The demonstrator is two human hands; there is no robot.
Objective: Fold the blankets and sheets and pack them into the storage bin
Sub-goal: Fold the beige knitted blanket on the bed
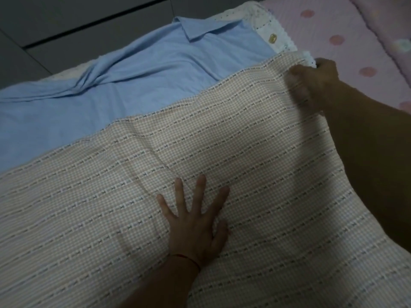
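A beige checked blanket (222,141) with rows of small dark stars lies spread over the bed and fills the lower half of the view. Its plain light-blue side (138,85) shows beyond it, toward the upper left. My left hand (195,221) presses flat on the checked cloth with the fingers spread. At the upper right, my right hand (313,81) grips the blanket's far corner, next to a white lace trim. No storage bin is in view.
A pink quilted bed cover (347,38) with round spots lies at the upper right. A white lace edge with a gold button (272,38) lies beside the blue cloth. Dark grey floor (66,25) lies beyond the bed's far edge.
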